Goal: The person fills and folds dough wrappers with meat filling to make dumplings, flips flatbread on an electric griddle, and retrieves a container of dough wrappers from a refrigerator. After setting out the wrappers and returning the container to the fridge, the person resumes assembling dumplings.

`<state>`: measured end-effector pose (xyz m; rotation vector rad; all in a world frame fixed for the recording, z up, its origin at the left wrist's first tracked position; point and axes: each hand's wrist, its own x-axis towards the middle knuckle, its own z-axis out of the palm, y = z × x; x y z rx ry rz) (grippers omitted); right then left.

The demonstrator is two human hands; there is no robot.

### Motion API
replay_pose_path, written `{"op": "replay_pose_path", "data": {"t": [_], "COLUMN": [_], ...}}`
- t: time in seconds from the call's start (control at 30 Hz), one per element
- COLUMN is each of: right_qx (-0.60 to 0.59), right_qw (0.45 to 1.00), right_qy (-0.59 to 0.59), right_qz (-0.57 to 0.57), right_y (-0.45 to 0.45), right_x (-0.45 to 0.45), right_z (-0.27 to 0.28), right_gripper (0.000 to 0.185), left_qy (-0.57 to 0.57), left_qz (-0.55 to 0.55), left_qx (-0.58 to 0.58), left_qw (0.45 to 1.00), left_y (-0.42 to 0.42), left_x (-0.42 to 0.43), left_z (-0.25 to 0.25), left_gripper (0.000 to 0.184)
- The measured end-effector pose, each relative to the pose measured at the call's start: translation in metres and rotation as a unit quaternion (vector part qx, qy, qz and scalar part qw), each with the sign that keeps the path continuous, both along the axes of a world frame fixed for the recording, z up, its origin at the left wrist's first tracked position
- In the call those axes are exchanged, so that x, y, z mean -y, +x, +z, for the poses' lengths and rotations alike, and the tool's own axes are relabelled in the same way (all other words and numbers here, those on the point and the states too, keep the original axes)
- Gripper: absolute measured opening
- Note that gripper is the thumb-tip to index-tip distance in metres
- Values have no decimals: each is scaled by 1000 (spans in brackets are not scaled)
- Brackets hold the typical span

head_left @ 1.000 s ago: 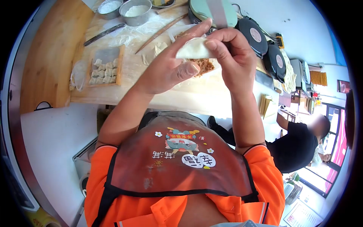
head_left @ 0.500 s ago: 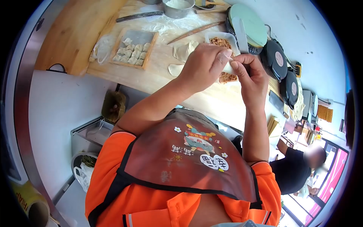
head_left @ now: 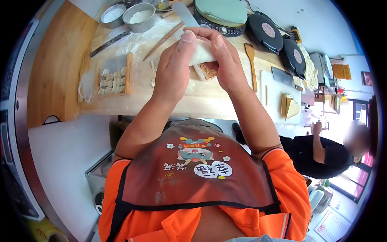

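Between my two hands a pale, folded dumpling (head_left: 202, 53) is held over the wooden worktop (head_left: 153, 107). My left hand (head_left: 175, 64) curls round its left side, thumb along the dough. On the right side my right hand (head_left: 227, 60) wraps it, fingertips meeting those of the left at the far side. Under the dumpling, part of a tub of reddish-brown meat filling (head_left: 206, 71) shows; my hands hide the rest. Flat dough wrappers (head_left: 190, 86) lie beside my left wrist, partly covered.
At left stands a wooden tray of dumplings (head_left: 113, 82). Metal flour bowls (head_left: 139, 20), a rolling pin (head_left: 163, 42) and a green-lidded griddle (head_left: 221, 14) are behind. To the right are a wooden spatula (head_left: 250, 64), black round griddles (head_left: 264, 33) and a cleaver (head_left: 282, 76). A person (head_left: 322, 155) is farther right.
My hands have gone from pinching the dough with fingertips to cupping it from both sides. The view has shifted, showing more worktop on the right. The other person has changed posture.
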<state>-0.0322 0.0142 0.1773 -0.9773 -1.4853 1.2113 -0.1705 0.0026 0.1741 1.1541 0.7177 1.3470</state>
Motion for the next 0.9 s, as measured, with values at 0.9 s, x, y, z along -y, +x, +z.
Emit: {"op": "replay_pose_path", "data": {"t": [0.9], "right_qx": [8], "right_qw": [998], "right_qy": [54], "right_qz": [-14], "right_y": [-10], "right_x": [-45], "right_z": [-88], "right_gripper": [57], "left_qy": [-146], "left_qz": [216], "left_qx": [-66], "left_qw": [963], "left_y": [-16], "left_x": [-43], "left_z": [-82], "left_gripper": [54]}}
